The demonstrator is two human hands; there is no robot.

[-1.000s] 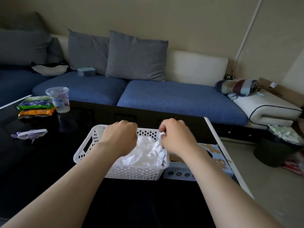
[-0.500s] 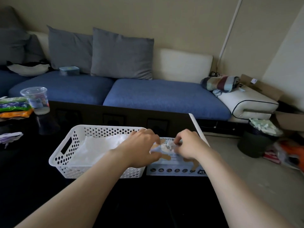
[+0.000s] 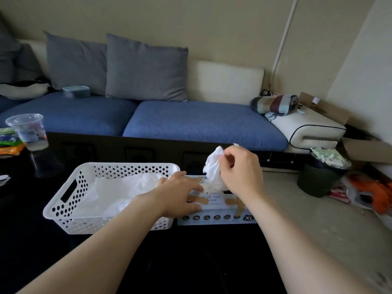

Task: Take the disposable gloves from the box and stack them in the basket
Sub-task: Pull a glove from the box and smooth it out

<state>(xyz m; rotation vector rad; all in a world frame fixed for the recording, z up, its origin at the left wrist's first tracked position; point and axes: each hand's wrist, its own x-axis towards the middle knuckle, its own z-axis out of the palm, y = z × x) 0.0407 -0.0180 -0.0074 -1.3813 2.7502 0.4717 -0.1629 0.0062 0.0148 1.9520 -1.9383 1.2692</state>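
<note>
1. Your left hand lies in the middle of the frame, palm down and fingers straight. It presses on the top of the box and grips nothing.
2. Your right hand is just right of centre, raised above the box. Its thumb and fingers are curled and pinch a white glove.
3. The glove hangs crumpled from that pinch. Its lower end reaches down to the box top, just beside your left fingertips. You cannot tell whether it is free of the opening.
4. The box is pale blue, with "XL" printed at the right end of its front face. It sits on the black table, just beside the right end of the basket.
5. The basket is white and full of small holes, with a handle slot in its left end. It stands left of centre, and your left forearm crosses above its near right corner.
6. Inside the basket lies a pile of gloves, thin and white, spread low over the bottom.
7. At the left edge of the frame a clear lidded cup stands upright on the table, with snack packets just beside it.
8. Across the upper half runs a sofa with blue seats. Two grey cushions lean on its back.
9. At the right, a dark bin stands on the floor, filled to the top. A striped blanket lies on the sofa's end above it.
</note>
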